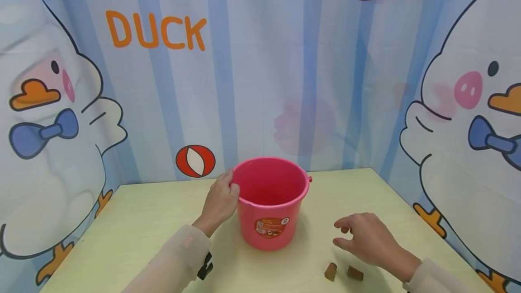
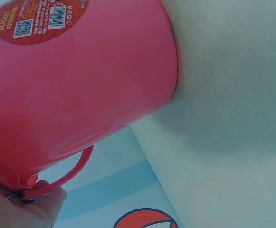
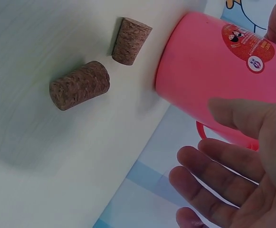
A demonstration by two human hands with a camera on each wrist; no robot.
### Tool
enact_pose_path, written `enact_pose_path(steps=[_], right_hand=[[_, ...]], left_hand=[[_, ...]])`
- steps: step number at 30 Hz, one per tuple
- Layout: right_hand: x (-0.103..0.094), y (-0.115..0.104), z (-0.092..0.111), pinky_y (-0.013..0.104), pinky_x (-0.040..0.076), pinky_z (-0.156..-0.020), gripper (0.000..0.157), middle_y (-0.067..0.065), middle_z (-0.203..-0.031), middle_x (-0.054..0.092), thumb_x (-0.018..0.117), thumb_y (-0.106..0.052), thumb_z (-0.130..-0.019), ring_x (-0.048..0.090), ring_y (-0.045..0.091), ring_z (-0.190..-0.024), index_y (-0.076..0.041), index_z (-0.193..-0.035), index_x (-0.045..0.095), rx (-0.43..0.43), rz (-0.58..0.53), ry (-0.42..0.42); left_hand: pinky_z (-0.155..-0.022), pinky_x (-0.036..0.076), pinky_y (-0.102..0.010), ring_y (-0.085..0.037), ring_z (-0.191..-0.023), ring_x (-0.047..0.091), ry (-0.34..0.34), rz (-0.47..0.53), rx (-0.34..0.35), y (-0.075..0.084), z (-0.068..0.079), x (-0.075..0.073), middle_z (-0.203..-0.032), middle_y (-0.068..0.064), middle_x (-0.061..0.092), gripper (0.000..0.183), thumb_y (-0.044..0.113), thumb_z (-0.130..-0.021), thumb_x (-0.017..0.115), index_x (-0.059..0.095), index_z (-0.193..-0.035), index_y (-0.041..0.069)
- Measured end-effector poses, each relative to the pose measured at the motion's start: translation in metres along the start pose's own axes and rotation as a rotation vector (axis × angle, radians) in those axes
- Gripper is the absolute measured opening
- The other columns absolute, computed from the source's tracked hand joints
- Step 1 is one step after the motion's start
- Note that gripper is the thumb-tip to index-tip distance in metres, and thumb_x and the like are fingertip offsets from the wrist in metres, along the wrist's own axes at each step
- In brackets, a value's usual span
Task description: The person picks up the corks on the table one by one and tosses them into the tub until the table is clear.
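Note:
A pink bucket point(image 1: 266, 220) with a round orange label stands upright on the table. My left hand point(image 1: 220, 200) grips its rim on the left side, thumb toward the front; in the left wrist view the fingers point(image 2: 52, 202) are by the handle joint. My right hand point(image 1: 368, 241) hovers to the right of the bucket, fingers loosely bent and apart, holding nothing. Below it two brown corks lie on the table: one cork point(image 3: 130, 41) nearer the bucket, the other cork point(image 3: 80, 85) farther right. The bucket's floor is hidden in the head view.
The pale yellow table point(image 1: 163, 220) ends at a blue striped curtain point(image 1: 260, 71) printed with ducks, which also hangs at both sides. The bucket's handle point(image 2: 73, 171) hangs down along the bucket's back side.

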State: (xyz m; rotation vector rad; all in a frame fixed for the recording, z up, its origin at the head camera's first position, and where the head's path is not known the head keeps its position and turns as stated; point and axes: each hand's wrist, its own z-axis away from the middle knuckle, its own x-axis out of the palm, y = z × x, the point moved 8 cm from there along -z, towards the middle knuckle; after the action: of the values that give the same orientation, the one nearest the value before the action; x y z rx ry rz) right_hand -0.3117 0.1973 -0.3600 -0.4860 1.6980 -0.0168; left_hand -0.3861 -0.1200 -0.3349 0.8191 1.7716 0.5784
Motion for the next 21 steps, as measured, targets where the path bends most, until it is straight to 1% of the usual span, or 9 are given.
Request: enact_pose_path(steps=[4,6,13,21], right_hand=[[0.002,0.001,0.001,0.041,0.055,-0.075,0.027,-0.009,-0.082,0.070,0.089,-0.029,-0.078,0.062,0.012,-0.076,-0.014,-0.100,0.081,-0.003,0.013,-0.011],[0.002,0.002,0.002,0.041,0.054,-0.074,0.027,-0.010,-0.082,0.070,0.089,-0.029,-0.078,0.060,0.012,-0.075,-0.014,-0.099,0.081,-0.007,0.024,-0.015],[0.007,0.007,0.003,0.040,0.054,-0.074,0.028,-0.009,-0.079,0.069,0.091,-0.030,-0.076,0.059,0.011,-0.072,-0.014,-0.096,0.081,0.019,0.025,-0.045],[0.011,0.011,0.005,0.041,0.055,-0.074,0.029,-0.008,-0.080,0.070,0.092,-0.029,-0.074,0.060,0.011,-0.073,-0.014,-0.096,0.081,0.040,0.026,-0.075]], left_hand=[[-0.104,0.050,-0.053,-0.039,-0.140,0.045,0.001,0.003,-0.005,-0.001,0.001,0.000,-0.160,-0.015,0.041,0.060,0.020,-0.103,0.044,0.032,-0.159,0.002],[-0.104,0.050,-0.053,-0.039,-0.140,0.045,0.001,0.003,-0.007,-0.001,0.001,0.000,-0.159,-0.015,0.041,0.060,0.020,-0.103,0.044,0.032,-0.159,0.002],[-0.102,0.051,-0.052,-0.039,-0.140,0.045,0.005,0.001,-0.006,0.000,0.001,-0.001,-0.159,-0.015,0.041,0.060,0.020,-0.103,0.045,0.032,-0.159,0.002],[-0.104,0.050,-0.053,-0.040,-0.140,0.045,0.006,0.003,0.000,0.001,0.001,-0.001,-0.158,-0.017,0.042,0.059,0.018,-0.103,0.044,0.033,-0.158,0.000]])
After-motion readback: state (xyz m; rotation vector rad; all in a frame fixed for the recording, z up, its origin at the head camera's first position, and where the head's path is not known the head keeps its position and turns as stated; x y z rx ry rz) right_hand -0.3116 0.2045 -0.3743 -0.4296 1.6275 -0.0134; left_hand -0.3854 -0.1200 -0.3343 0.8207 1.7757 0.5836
